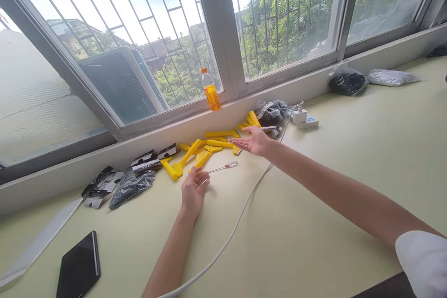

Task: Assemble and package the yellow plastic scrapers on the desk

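Several yellow scrapers (190,153) lie in a loose heap along the wall below the window. My left hand (193,192) rests at the near edge of the heap, fingers loosely curled and apart; its fingertips are at the end of one yellow handle, and I see nothing held. Just beyond those fingers lies a thin screwdriver (231,165) with a clear handle, its shaft pointing at my left hand. Open and with fingers stretched to the left, my right hand (257,141) hovers at or touches the right end of the heap, beside a scraper head (237,149).
A white cable (240,216) crosses the table from a charger on a power strip (307,123). Black plastic bags (132,188) and packaging lie left, more bags (347,83) right. A phone (79,265) is near left; an orange-capped bottle (211,91) stands on the sill.
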Available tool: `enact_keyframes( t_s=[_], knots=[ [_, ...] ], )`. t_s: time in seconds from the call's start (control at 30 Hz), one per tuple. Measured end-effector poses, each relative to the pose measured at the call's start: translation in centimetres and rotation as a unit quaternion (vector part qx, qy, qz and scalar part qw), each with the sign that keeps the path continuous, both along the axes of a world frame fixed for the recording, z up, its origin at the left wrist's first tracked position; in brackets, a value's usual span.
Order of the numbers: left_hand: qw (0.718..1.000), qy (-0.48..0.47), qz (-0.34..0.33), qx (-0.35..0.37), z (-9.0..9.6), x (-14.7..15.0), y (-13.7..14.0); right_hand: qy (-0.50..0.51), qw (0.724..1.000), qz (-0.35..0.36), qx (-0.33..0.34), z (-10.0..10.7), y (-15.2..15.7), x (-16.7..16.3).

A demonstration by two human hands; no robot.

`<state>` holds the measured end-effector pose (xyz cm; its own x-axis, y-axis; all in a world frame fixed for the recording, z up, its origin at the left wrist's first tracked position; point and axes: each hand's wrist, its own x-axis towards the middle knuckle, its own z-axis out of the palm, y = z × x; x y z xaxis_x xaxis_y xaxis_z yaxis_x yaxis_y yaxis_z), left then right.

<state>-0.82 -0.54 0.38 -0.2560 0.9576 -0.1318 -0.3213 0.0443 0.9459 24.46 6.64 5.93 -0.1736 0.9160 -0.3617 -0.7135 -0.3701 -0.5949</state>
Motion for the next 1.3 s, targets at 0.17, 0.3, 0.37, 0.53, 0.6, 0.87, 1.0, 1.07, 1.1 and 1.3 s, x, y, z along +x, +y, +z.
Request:
enact_keyframes(
  t_s=[0.17, 0.3, 0.37, 0.53, 0.6, 0.87, 1.0, 1.07, 1.1, 1.3],
  knots=[
    [1.000, 0.001, -0.006, 0.006, -0.2, 0.1, -0.1, -0.143, 0.983, 0.024, 0.115, -0.3, -2.6, -3.7],
    [0.999, 0.018, 0.023, 0.025, -0.2, 0.1, 0.1, -0.359, 0.883, 0.030, 0.302, -4.2, -2.5, -5.6],
    [0.993, 0.072, 0.075, 0.058, -0.2, -1.0, 0.4, -0.490, 0.758, -0.008, 0.432, -6.3, -2.0, -5.8],
    [0.892, 0.311, 0.306, 0.115, 0.0, -8.3, 1.4, -0.631, 0.566, 0.001, 0.530, -9.5, 0.1, -5.0],
    [0.833, 0.370, 0.399, 0.101, -0.1, -11.4, 1.6, -0.665, 0.545, 0.003, 0.510, -9.8, 1.0, -4.7],
    [0.681, 0.628, 0.364, 0.097, 0.5, -16.2, 4.0, -0.774, 0.511, -0.012, 0.374, -9.8, 3.5, -6.1],
    [0.660, 0.664, 0.342, 0.081, 1.0, -19.1, 6.6, -0.784, 0.520, -0.024, 0.339, -10.0, 3.4, -6.3],
    [0.674, 0.663, 0.314, 0.081, 1.1, -21.0, 8.0, -0.785, 0.518, -0.024, 0.338, -9.9, 3.0, -6.1],
    [0.682, 0.663, 0.300, 0.067, 1.1, -21.9, 8.6, -0.785, 0.518, -0.024, 0.338, -9.8, 2.8, -6.0],
    [0.678, 0.699, 0.224, -0.042, 1.0, -23.8, 9.7, -0.778, 0.513, -0.024, 0.362, -9.2, 1.6, -5.8]
  ],
)
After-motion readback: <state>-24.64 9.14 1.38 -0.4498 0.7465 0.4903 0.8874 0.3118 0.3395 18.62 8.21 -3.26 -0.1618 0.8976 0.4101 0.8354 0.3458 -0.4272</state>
